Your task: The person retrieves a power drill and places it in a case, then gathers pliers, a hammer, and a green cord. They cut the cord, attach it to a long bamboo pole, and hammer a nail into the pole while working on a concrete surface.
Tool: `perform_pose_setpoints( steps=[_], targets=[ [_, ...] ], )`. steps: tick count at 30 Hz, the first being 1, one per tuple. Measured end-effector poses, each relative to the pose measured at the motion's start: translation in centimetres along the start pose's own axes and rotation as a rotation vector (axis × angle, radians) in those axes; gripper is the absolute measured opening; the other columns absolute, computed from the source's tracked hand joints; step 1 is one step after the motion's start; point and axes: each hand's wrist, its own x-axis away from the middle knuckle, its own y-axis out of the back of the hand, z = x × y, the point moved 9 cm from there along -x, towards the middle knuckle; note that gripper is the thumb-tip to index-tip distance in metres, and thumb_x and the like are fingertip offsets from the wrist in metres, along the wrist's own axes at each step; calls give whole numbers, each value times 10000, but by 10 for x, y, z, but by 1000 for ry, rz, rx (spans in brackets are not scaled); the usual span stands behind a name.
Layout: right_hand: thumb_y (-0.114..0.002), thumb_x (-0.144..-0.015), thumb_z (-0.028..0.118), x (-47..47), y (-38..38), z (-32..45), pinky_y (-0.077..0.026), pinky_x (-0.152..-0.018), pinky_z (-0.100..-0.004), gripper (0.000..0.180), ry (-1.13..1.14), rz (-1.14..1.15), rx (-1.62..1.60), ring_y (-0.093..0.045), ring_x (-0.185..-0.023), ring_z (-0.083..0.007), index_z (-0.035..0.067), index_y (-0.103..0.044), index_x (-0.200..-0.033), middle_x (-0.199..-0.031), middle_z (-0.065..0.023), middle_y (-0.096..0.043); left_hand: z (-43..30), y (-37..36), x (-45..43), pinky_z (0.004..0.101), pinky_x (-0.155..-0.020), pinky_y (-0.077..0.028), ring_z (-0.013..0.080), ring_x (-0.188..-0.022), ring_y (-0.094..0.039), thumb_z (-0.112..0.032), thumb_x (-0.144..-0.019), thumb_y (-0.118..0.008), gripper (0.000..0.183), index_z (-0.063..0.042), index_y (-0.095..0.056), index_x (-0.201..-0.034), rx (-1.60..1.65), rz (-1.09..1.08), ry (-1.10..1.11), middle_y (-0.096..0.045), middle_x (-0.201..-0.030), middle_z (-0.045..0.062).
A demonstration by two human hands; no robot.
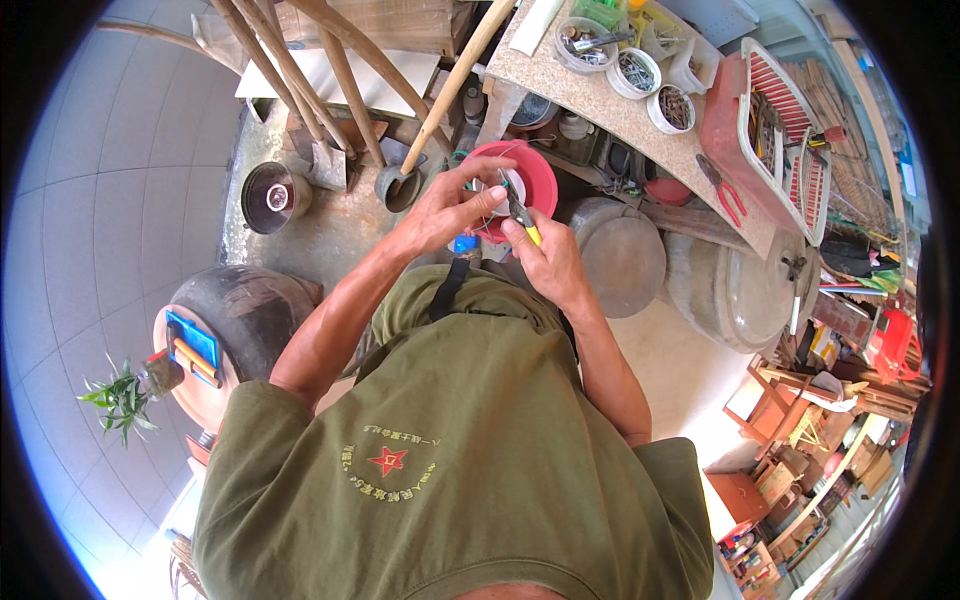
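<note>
My right hand [551, 259] grips a pair of pliers [519, 208] with dark jaws and yellow on the handles. Beside the jaws is my left hand [455, 199], its thumb and fingers curled around a small green and metallic piece [504, 178] that I cannot make out clearly. Both hands are over a red plastic bucket [546, 180], which stands in front of me with something white inside. Thin wire, partly green, loops near the left fingers and the bucket's rim. The fingers hide part of the held piece.
Long wooden tool handles [343, 94] lean at the upper left, near a round pot [276, 198]. A workbench [600, 101] at the upper right bears tubs of nails, red-handled pliers [721, 191] and a red basket [724, 124]. Lidded jars [622, 259] stand below it; a large dark jar [251, 307] is at left.
</note>
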Motion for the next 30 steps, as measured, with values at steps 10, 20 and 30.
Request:
perform_pose_setpoints(
  steps=[10, 20, 30],
  targets=[
    [-611, -1016, 311, 7, 0, 3, -522, -685, -459, 286, -32, 16, 227, -702, -686, -326, 58, -699, -1116, -712, -103, -708, 19, -9, -4, 205, -617, -371, 14, -729, -469, -275, -1075, -590, 307, -63, -703, -1265, 160, 150, 58, -600, -836, -67],
    [-596, -1026, 197, 7, -12, -17, -536, -670, -402, 229, -139, 121, -121, -689, -703, -202, 33, -699, -1147, -835, -78, -739, 15, -9, -6, 204, -595, -348, 14, -731, -498, -269, -1063, -612, 307, -52, -705, -1259, 136, 170, 44, -640, -861, -56],
    [-675, -964, 145, 25, -26, -19, -521, -919, -343, 283, -126, 276, -392, -648, -977, -150, -8, -660, -1202, -1042, -49, -687, 19, -14, 2, 205, -567, -312, 11, -658, -430, -262, -1056, -622, 298, -64, -710, -1260, 146, 270, 109, -649, -836, -61]
  ],
)
